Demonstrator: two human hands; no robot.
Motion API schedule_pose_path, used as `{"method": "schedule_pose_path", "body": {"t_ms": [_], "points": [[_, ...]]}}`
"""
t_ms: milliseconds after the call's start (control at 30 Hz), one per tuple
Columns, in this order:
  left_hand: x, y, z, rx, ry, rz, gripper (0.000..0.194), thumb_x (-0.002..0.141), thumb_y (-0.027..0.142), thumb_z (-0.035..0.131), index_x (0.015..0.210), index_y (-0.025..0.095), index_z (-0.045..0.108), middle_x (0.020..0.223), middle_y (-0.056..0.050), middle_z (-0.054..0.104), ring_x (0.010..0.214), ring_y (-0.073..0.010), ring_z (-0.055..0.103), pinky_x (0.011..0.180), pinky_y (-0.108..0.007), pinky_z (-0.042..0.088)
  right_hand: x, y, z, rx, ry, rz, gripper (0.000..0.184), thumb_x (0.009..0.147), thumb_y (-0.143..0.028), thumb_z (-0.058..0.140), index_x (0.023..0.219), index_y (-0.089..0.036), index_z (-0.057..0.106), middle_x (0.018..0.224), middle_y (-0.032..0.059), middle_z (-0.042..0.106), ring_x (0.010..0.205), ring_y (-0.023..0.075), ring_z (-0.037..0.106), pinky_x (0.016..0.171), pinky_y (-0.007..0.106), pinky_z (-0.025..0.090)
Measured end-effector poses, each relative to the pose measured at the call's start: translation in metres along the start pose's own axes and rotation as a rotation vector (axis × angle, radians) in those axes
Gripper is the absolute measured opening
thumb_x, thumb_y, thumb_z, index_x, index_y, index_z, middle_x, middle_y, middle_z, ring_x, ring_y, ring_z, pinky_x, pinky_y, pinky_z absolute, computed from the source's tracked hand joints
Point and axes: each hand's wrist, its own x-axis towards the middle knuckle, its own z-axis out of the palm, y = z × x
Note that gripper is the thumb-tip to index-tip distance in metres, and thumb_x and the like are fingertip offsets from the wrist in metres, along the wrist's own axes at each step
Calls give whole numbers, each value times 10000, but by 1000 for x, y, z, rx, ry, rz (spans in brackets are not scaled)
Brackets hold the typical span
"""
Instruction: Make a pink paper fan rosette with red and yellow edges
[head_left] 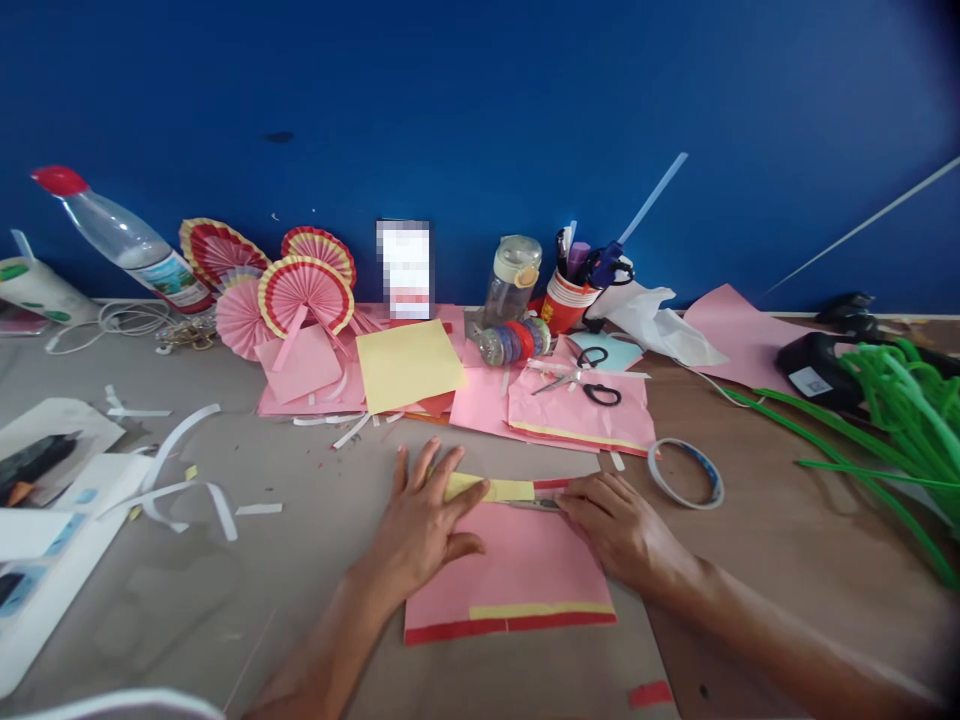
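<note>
Pink sheet (525, 565) flat below the fingers (448, 470); left hand (429, 520) splayed wide, pressing down; right hand (615, 515) pinched narrow, gripping metal; yellow strip (511, 490) beneath left fingertips, prone to skewing from uneven pressure; slim metal tool (534, 504) at right fingertips, liable to nick paper by slipping.

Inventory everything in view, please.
Bordered sheet: one, pink, front centre
Paper strip: one, yellow, sheet's far edge
Pointed tool: one, silver, beside strip
Tape ring: one, white-blue, right
Scissors: one, black-handled, rear centre
Loose sheet: one, yellow, rear centre
Fans: at least four, pink-red-yellow, rear left
Bottles: two, clear, rear
Screen: one, white, rear
Pen cup: one, red, rear
Stems: many, green, right
Scraps: several, white, left
Papers: several, pink, rear
Wall: one, blue, behind
Tabletop: one, grey-brown, beneath
Left hand: one, on sheet
Right hand: one, beside tool
</note>
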Motion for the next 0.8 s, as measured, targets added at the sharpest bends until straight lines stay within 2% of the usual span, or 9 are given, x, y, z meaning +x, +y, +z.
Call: {"method": "schedule_pose_path", "body": {"t_ms": [200, 467, 633, 800], "points": [[0, -1, 1, -2, 4, 2, 620, 780, 670, 438, 1321, 371, 487, 1437, -130, 365, 1369, -424, 200, 1017, -735, 184, 10, -9, 12, -6, 51, -16, 242, 908, -95, 449, 1032, -174, 641, 915, 95, 645, 819, 197, 562, 722, 350, 480], [-1, -1, 4, -5, 18, 1, 636, 746, 692, 465, 1297, 377, 509, 1436, -124, 370, 1368, -419, 210, 1018, -738, 166, 4, -9, 11, 24, 55, -10, 263, 905, -88, 444, 1067, -180, 630, 932, 89, 648, 834, 196, 567, 730, 344, 482], [0, -1, 4, 6, 11, -7, 628, 761, 688, 447, 1299, 371, 508, 1441, -129, 371, 1369, -426, 208, 1008, -741, 182, 11, -17, 17, 21, 67, -13, 253, 896, -66, 433, 1023, -161, 630, 928, 101, 648, 827, 203, 551, 738, 361, 474], [-4, -3, 4, 12, 34, 45, 728, 772, 694, 431, 1394, 316, 402, 1468, -143, 357, 1376, -416, 190, 1027, -725, 163, 13, -19, 20, 25, 50, 9, 270, 896, -57, 415, 1004, -180, 630, 935, 94, 643, 833, 199, 557, 748, 354, 465]]}}
